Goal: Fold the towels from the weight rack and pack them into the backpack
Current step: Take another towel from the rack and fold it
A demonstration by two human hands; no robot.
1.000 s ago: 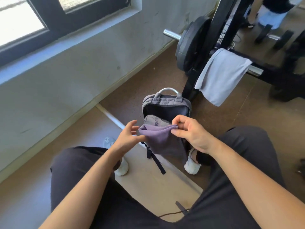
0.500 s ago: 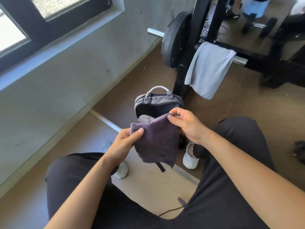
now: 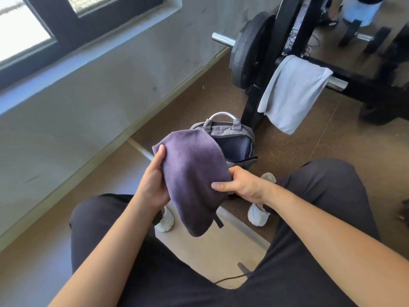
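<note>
I hold a folded purple towel [image 3: 192, 178] in front of me with both hands. My left hand [image 3: 153, 185] grips its left edge, thumb on top. My right hand [image 3: 241, 185] pinches its right edge lower down. Behind the towel a grey backpack [image 3: 234, 140] stands upright on the floor between my feet, its main compartment unzipped and dark inside; the towel hides its left part. A pale blue towel [image 3: 292, 94] hangs over the bar of the black weight rack [image 3: 363, 83] at the upper right.
A weight plate [image 3: 247, 60] sits on the rack bar near the grey wall [image 3: 99, 96]. More weights and a person's legs [image 3: 358, 9] are beyond the rack. My knees and white shoes [image 3: 257, 216] flank the backpack. A cable [image 3: 230, 279] lies on the floor.
The purple towel has come up from the backpack's mouth and now hangs higher and larger in front of me. My right hand slid from its top corner to its lower right edge.
</note>
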